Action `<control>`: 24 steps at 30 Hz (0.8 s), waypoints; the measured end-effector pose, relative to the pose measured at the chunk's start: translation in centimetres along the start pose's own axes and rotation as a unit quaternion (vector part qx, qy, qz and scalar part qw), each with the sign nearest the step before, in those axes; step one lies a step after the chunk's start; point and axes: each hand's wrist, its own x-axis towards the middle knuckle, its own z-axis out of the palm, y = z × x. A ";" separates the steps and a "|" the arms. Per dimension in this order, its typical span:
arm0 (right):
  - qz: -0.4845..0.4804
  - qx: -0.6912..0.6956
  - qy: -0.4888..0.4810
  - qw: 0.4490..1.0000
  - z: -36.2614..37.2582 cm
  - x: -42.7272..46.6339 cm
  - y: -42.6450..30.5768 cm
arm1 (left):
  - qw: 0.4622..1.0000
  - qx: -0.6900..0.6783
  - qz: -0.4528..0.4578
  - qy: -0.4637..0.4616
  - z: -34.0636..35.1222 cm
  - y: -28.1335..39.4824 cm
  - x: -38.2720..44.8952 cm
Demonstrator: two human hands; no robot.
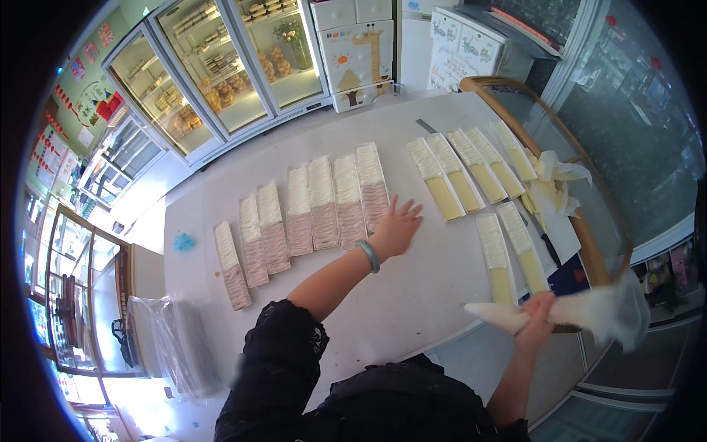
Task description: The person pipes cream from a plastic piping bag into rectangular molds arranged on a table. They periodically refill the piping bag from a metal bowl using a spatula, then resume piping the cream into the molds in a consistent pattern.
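Note:
My right hand point(536, 320) grips a plastic piping bag point(500, 317) filled with pale cream; its tip points left and its loose end hangs to the right. Fingers spread, my left hand point(399, 226) reaches over the table beside the nearest tray of white and pinkish cream point(373, 188). Several such long narrow trays point(298, 210) stand in a row to the left. On the right are several narrow trays point(439, 179) with white cream over the far half and yellow filling or cake bare in the near half. Two more, including this tray point(497, 259), lie close to the bag.
A knife point(550, 250) and used plastic bags point(558, 174) lie at the table's right side, by a wood-framed glass case point(574, 149). A metal ruler or scraper point(426, 126) is at the back. Blue crumpled plastic point(183, 241) lies left; clear plastic wrap point(177, 342) stands at the front-left edge.

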 end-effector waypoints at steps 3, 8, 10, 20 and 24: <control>0.095 -0.169 -0.128 0.973 3.5 0.6 0.0 | 0.811 -0.575 0.047 -0.091 -6.4 4.5 3.3; 0.074 -0.085 -0.389 0.915 10.3 -1.1 -0.9 | 0.692 -0.720 0.010 -0.054 -17.5 8.6 6.8; 0.104 -0.054 -0.468 0.876 11.7 -0.6 -2.8 | 0.665 -0.745 0.007 -0.044 -20.6 7.1 7.8; 0.011 -0.037 -0.535 0.844 12.1 1.8 -3.5 | 0.741 -0.641 -0.103 -0.175 -24.7 7.4 7.6; 0.082 -0.005 -0.514 0.854 10.9 0.6 1.9 | 0.732 -0.652 -0.087 -0.179 -20.8 6.2 9.8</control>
